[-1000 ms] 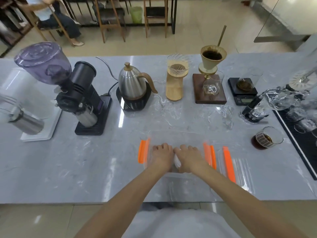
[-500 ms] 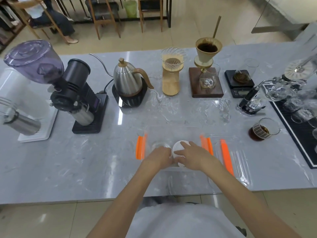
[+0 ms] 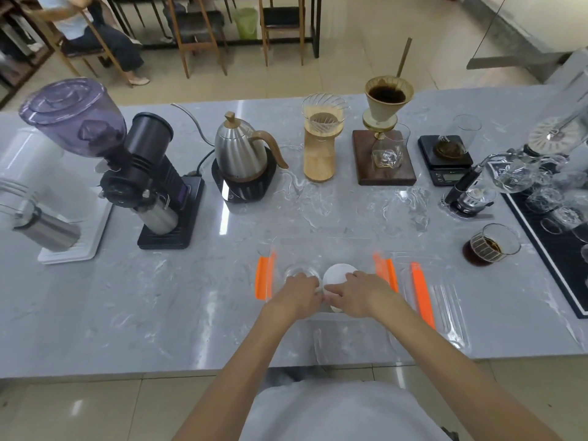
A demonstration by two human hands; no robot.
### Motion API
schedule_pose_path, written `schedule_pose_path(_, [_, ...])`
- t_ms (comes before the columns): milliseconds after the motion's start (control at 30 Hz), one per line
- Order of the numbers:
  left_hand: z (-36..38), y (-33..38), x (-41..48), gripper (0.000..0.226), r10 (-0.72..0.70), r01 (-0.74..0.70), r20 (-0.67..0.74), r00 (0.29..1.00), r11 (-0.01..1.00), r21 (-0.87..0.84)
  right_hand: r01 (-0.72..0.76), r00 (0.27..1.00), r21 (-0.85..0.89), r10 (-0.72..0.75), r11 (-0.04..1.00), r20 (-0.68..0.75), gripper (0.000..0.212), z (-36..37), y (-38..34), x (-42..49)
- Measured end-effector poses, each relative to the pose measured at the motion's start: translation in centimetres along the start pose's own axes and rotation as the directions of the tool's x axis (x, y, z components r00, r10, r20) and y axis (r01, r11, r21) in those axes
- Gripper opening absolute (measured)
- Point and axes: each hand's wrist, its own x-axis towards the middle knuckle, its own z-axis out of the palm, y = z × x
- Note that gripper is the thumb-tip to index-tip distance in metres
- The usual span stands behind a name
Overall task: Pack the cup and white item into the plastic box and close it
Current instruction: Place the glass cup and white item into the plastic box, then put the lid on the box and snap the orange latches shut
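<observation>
1. Left hand (image 3: pixel 300 289): fingers curled on the near rim of the clear cup (image 3: pixel 301 273), which stands in the plastic box (image 3: pixel 321 246).
2. Right hand (image 3: pixel 359 292): fingers spread loosely on the white item (image 3: pixel 338 274), touching the cup's right side.
3. Cup: probably glass, slippery and fragile; best gripped around its wall.
4. White item: likely light.
5. Lid (image 3: pixel 445 300): lies open-side, just right of the box; thin, probably flexible; take by its edges.
</observation>
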Motion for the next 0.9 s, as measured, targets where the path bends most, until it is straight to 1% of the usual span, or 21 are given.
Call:
schedule_pose_path(67, [-0.3,-0.1,-0.4,0.038,0.071,-0.069,-0.114,0.991,0.997,0.021,0.051,0.992,0.106,-0.038,0.993,-0.122,0.046,-0.2,0.3,-0.4])
schedule_pose_path(100, [-0.3,-0.3,-0.7,0.037,0.121,-0.114,-0.204,0.971,0.992,0.043,0.093,0.974,0.169,-0.054,0.981,-0.221,0.045,-0.2,0.7,-0.7])
schedule_pose_path(133, [-0.3,-0.6,-1.1,0.037,0.171,-0.167,-0.313,0.934,0.985,0.038,0.137,0.933,0.225,-0.049,0.965,-0.356,0.044,-0.1,1.1,-1.1])
schedule_pose_path(167, [-0.2,-0.9,-1.6,0.039,0.212,-0.229,-0.434,0.876,0.973,0.014,0.173,0.855,0.261,-0.014,0.950,-0.518,0.045,0.3,1.6,-1.5])
schedule_pose_path(200, [0.1,-1.4,-2.0,0.041,0.244,-0.295,-0.568,0.786,0.955,0.001,0.196,0.745,0.297,0.054,0.935,-0.664,0.045,0.9,2.1,-2.0])
schedule_pose_path(233, [0.4,-1.9,-2.6,0.043,0.251,-0.341,-0.685,0.684,0.940,0.004,0.216,0.643,0.360,0.146,0.908,-0.752,0.047,1.6,2.6,-2.5])
schedule_pose_path(267, [0.9,-2.5,-3.0,0.045,0.222,-0.348,-0.763,0.607,0.938,-0.004,0.241,0.595,0.469,0.252,0.850,-0.763,0.049,2.3,3.1,-3.0])
schedule_pose_path(300, [1.4,-3.2,-3.3,0.048,0.160,-0.335,-0.798,0.581,0.940,-0.055,0.271,0.607,0.592,0.343,0.759,-0.717,0.050,3.1,3.5,-3.3])
schedule_pose_path(333, [1.8,-3.8,-3.6,0.051,0.073,-0.317,-0.784,0.617,0.934,-0.163,0.293,0.654,0.699,0.397,0.652,-0.644,0.051,3.9,3.8,-3.5])
schedule_pose_path(367, [2.3,-4.4,-3.8,0.054,-0.007,-0.297,-0.728,0.685,0.910,-0.289,0.303,0.695,0.767,0.419,0.566,-0.584,0.051,4.7,4.0,-3.5])
schedule_pose_path(400, [2.7,-4.9,-3.9,0.055,-0.052,-0.282,-0.657,0.752,0.876,-0.391,0.309,0.724,0.801,0.419,0.513,-0.548,0.050,5.2,4.0,-3.4])
schedule_pose_path(433, [3.1,-5.4,-3.9,0.055,-0.057,-0.280,-0.608,0.792,0.852,-0.444,0.319,0.744,0.821,0.411,0.474,-0.527,0.049,5.6,3.9,-3.3])
schedule_pose_path(500, [3.5,-5.6,-3.9,0.053,-0.040,-0.304,-0.592,0.805,0.829,-0.470,0.353,0.763,0.845,0.399,0.401,-0.508,0.049,5.9,3.7,-3.0])
schedule_pose_path(633, [3.8,-5.3,-3.9,0.053,-0.082,-0.307,-0.605,0.792,0.803,-0.511,0.371,0.789,0.866,0.379,0.335,-0.484,0.050,5.7,3.9,-2.9])
schedule_pose_path(700, [3.8,-5.1,-3.9,0.053,-0.087,-0.313,-0.608,0.789,0.795,-0.520,0.386,0.788,0.881,0.399,0.274,-0.469,0.048,5.7,4.2,-3.3])
schedule_pose_path(767, [3.8,-5.2,-3.8,0.053,-0.083,-0.317,-0.610,0.788,0.794,-0.519,0.392,0.733,0.887,0.501,0.243,-0.461,0.044,6.4,5.0,-3.8])
schedule_pose_path(800, [3.8,-5.3,-3.8,0.053,-0.080,-0.318,-0.609,0.789,0.795,-0.516,0.368,0.681,0.895,0.581,0.253,-0.445,0.040,7.1,5.5,-4.0])
schedule_pose_path(833, [3.8,-5.4,-3.7,0.053,-0.078,-0.317,-0.609,0.790,0.798,-0.513,0.313,0.616,0.911,0.672,0.269,-0.410,0.033,7.8,6.0,-4.2])
schedule_pose_path(900, [3.8,-5.4,-3.7,0.054,-0.074,-0.319,-0.611,0.788,0.799,-0.509,0.145,0.474,0.951,0.825,0.273,-0.309,0.022,10.0,7.3,-4.7])
